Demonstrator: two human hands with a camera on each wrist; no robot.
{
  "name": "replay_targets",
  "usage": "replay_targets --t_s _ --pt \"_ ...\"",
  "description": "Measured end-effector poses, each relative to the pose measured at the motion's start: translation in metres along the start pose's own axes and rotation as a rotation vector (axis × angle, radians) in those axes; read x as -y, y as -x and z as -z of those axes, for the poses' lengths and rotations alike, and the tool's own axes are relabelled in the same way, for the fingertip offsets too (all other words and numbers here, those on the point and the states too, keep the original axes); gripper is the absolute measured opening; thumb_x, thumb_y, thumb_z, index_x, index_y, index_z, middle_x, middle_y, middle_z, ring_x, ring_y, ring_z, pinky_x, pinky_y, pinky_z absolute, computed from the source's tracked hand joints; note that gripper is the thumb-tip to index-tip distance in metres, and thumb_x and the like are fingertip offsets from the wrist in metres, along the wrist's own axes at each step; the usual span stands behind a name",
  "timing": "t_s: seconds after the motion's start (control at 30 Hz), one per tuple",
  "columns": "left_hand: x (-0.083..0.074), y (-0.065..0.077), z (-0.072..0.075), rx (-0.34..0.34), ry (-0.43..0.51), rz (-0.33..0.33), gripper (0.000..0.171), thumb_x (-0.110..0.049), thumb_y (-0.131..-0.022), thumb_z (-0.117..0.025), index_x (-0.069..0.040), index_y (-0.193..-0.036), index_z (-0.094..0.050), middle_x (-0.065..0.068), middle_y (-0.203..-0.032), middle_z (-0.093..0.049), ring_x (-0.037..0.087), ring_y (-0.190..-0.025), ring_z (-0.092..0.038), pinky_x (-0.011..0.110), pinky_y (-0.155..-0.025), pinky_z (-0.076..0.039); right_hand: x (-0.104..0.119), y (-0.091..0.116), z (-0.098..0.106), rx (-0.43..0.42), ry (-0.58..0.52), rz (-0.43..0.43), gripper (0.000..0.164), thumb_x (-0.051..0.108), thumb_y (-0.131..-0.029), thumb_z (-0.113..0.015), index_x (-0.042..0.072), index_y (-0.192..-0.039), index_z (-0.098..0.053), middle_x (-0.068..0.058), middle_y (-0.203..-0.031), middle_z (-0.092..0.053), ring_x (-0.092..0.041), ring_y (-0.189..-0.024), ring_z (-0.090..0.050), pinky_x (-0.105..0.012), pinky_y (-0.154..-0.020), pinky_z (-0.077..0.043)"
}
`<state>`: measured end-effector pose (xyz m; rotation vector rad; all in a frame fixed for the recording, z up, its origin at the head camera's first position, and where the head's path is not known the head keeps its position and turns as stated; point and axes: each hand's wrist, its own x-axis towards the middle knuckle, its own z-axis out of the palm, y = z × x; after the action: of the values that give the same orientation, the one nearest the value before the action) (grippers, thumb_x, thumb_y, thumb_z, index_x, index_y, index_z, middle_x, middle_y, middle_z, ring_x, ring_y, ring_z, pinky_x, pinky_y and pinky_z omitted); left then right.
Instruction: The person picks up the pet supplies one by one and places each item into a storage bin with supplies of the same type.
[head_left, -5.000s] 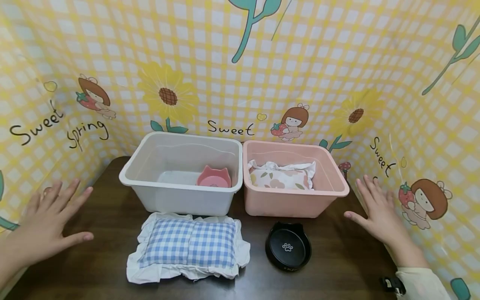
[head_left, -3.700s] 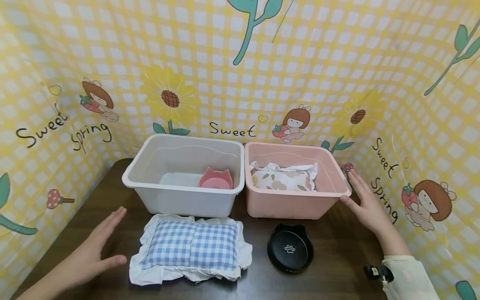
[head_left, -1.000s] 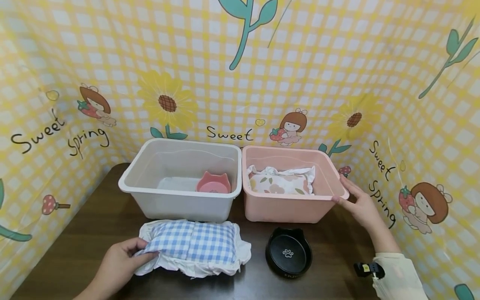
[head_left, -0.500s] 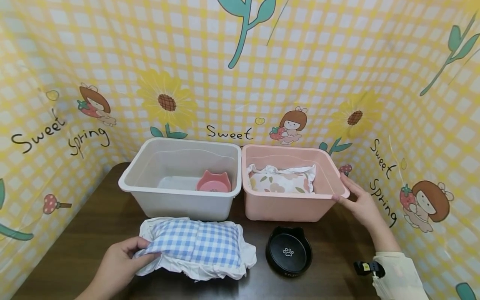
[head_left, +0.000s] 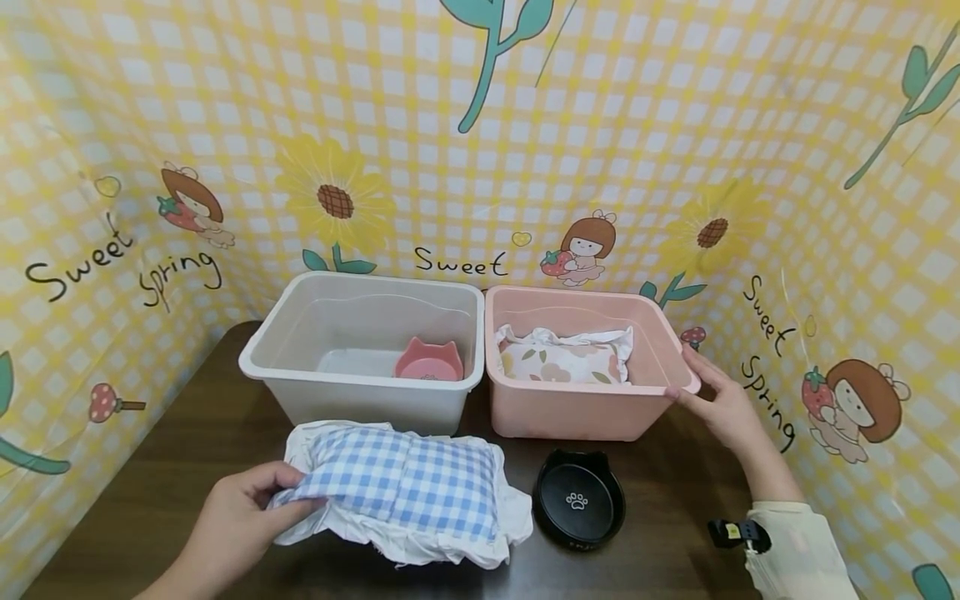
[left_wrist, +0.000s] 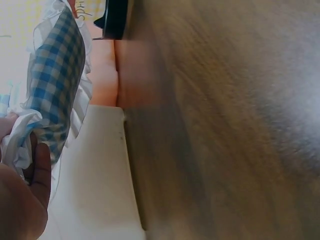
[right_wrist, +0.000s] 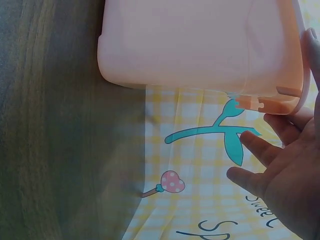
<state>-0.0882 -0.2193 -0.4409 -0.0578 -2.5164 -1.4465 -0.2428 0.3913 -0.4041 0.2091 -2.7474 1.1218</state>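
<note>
My left hand (head_left: 238,518) pinches the left end of a small blue-and-white checked pillow (head_left: 405,483) with a white ruffled edge. In the left wrist view the pillow (left_wrist: 56,75) hangs tilted above the table, in front of the white bin (head_left: 360,400). At the right, my right hand (head_left: 723,412) holds the corner rim of the pink bin (head_left: 577,417) between thumb and index finger. Its other fingers spread apart from the bin in the right wrist view. A floral pillow (head_left: 562,362) lies inside the pink bin; a pink cat-eared bowl (head_left: 429,360) sits in the white bin.
A black cat-eared bowl (head_left: 579,500) with a paw print stands on the dark wooden table (head_left: 660,517), just right of the checked pillow. Both bins stand side by side against a yellow checked cloth backdrop (head_left: 480,167).
Both hands came in from the sides. The left took hold of the checked pillow and has raised it, its far end shifting right. The right settled on the pink bin's rim and stays there.
</note>
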Motion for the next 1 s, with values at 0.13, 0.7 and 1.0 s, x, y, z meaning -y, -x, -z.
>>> replay_targets --t_s 0.13,0.7,1.0 --pt "-0.010 -0.002 0.004 0.007 0.020 -0.019 0.019 -0.008 -0.076 -0.090 -0.014 -0.082 -0.073 -0.009 -0.074 -0.069 0.001 -0.066 -0.059 0.021 -0.054 -0.051 0.001 0.000 0.000 0.001 0.005 -0.001 0.080 0.036 -0.094 -0.076 0.019 -0.160 -0.034 -0.024 -0.165 -0.028 -0.055 -0.148 -0.024 -0.076 -0.113 -0.017" --pt "-0.065 -0.031 0.037 -0.038 0.050 -0.191 0.018 0.001 -0.079 -0.086 -0.010 -0.085 -0.073 -0.006 -0.084 -0.074 0.003 -0.068 -0.064 0.021 -0.055 -0.053 -0.002 -0.002 0.001 0.020 -0.013 -0.013 0.082 0.037 -0.095 -0.074 0.019 -0.161 -0.030 -0.021 -0.167 -0.025 -0.053 -0.150 -0.021 -0.075 -0.114 -0.017" --pt "-0.076 -0.059 0.044 -0.067 0.092 -0.120 0.014 -0.004 -0.081 -0.087 -0.008 -0.088 -0.076 -0.015 -0.084 -0.074 -0.001 -0.071 -0.064 0.016 -0.057 -0.053 -0.003 -0.002 0.001 0.024 0.003 -0.017 0.083 0.039 -0.095 -0.074 0.020 -0.162 -0.029 -0.022 -0.167 -0.024 -0.055 -0.149 -0.021 -0.077 -0.113 -0.017"
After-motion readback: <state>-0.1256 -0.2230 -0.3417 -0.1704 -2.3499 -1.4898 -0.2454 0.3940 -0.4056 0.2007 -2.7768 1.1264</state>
